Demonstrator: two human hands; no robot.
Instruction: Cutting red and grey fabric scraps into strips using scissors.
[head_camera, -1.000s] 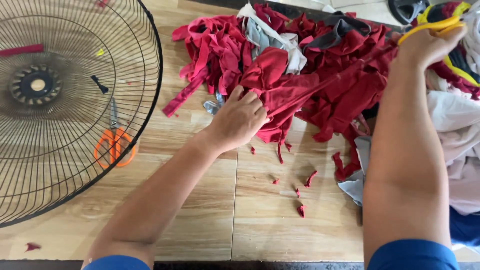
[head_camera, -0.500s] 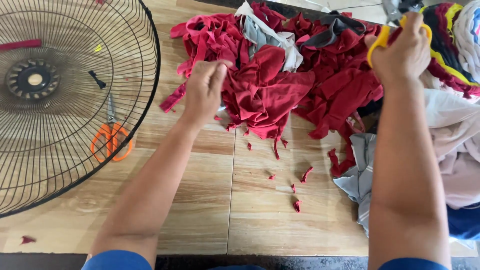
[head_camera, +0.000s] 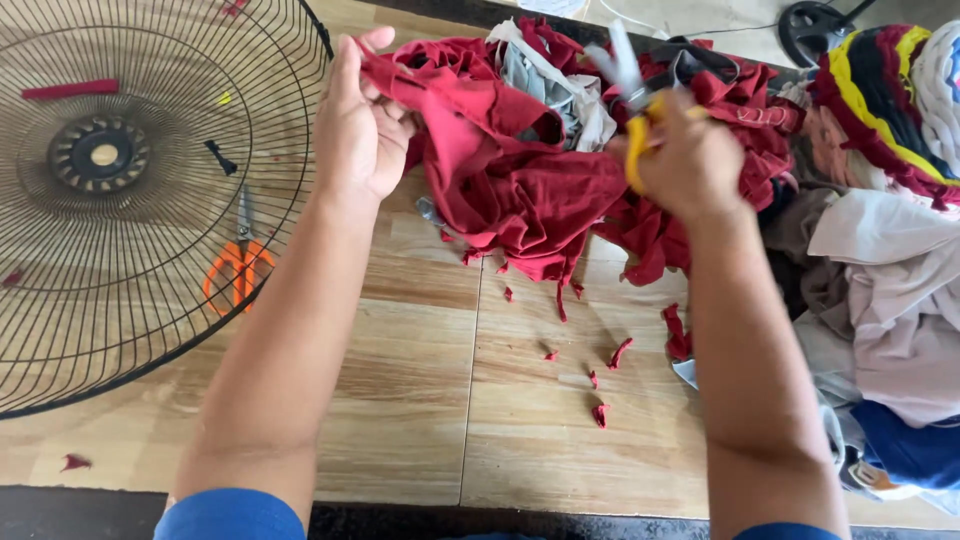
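Note:
My left hand (head_camera: 362, 125) grips an edge of a dark red cloth (head_camera: 505, 170) and lifts it above the wooden table (head_camera: 420, 400). My right hand (head_camera: 690, 160) is closed around yellow-handled scissors (head_camera: 635, 105), whose blurred blades point up and left over the red cloth pile. The red cloth hangs between the two hands and rests partly on a heap of more red and grey fabric.
A black wire fan guard (head_camera: 130, 190) lies at the left, with orange-handled scissors (head_camera: 238, 265) under it. Small red cloth scraps (head_camera: 600, 380) dot the table. A pile of mixed fabrics (head_camera: 880, 250) fills the right side.
My left hand closed on the red cloth and raised it up and away. My right hand came down from the far right to the cloth pile with the scissors.

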